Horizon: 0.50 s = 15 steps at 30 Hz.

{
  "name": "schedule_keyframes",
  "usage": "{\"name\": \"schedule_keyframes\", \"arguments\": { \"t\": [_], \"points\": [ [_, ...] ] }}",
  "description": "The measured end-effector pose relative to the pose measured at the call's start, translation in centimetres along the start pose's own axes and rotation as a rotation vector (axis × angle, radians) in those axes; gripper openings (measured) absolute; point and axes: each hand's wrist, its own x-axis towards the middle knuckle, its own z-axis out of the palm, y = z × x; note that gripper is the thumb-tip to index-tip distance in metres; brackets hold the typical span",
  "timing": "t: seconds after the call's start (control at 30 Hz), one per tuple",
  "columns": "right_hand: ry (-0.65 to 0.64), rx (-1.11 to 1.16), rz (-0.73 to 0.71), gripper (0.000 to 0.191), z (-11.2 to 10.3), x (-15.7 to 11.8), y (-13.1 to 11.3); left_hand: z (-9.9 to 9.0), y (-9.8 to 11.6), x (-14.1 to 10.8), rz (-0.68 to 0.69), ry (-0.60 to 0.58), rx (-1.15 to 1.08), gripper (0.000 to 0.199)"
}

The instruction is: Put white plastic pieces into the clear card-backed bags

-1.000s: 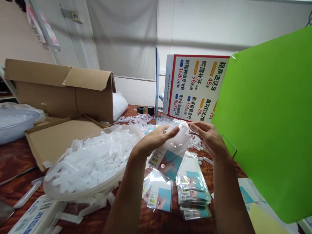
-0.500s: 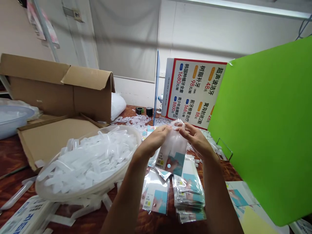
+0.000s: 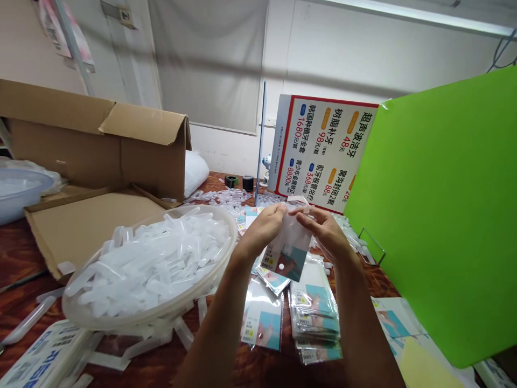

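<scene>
A clear plastic bag with a printed blue-and-grey card (image 3: 287,253) hangs upright between my hands. My left hand (image 3: 264,229) pinches its upper left edge. On the right, my right hand (image 3: 321,229) holds the upper right edge, its fingers bent around the bag's top. Below the bag lie more packets: a loose one (image 3: 264,318) flat on the table and a tall stack (image 3: 315,323) beside it. Another small group of packets (image 3: 274,281) shows partly behind the held bag.
A big round tub (image 3: 230,253) of translucent plastic pieces stands at left, near an open cardboard box (image 3: 149,167). A green panel (image 3: 440,215) and a printed sign (image 3: 323,151) stand right and behind. Tape rolls (image 3: 247,183) sit at the back.
The held bag has risen slightly and its lower end has swung a little to the right. Both hands keep their grip; the view has shifted slightly.
</scene>
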Motion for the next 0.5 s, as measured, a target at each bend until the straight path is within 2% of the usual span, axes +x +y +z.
{"name": "schedule_keyframes", "arguments": {
  "t": [0.17,0.23,0.3,0.37,0.4,0.5],
  "points": [
    [-0.174,-0.064,0.069,0.031,0.1,-0.4,-1.0,0.0,0.1,-0.2,0.048,-0.004,0.099,0.031],
    [-0.177,-0.161,0.075,0.032,-0.1,-1.3,-2.1,0.2,0.5,-0.3,0.060,-0.040,0.125,0.032],
    [-0.110,-0.253,0.084,0.033,-0.3,-3.3,-3.4,0.6,0.9,-0.3,0.051,-0.090,0.104,0.036],
    [-0.013,-0.331,0.132,0.035,-0.8,-7.3,-4.5,0.9,1.2,-0.4,0.020,-0.129,0.056,0.041],
    [0.030,-0.368,0.177,0.037,-1.1,-10.1,-4.8,1.0,1.3,-0.5,0.011,-0.140,0.044,0.044],
    [0.121,-0.519,0.377,0.046,-2.9,-21.5,-5.2,1.1,1.9,-1.1,0.067,-0.148,0.119,0.047]
  ]
}}
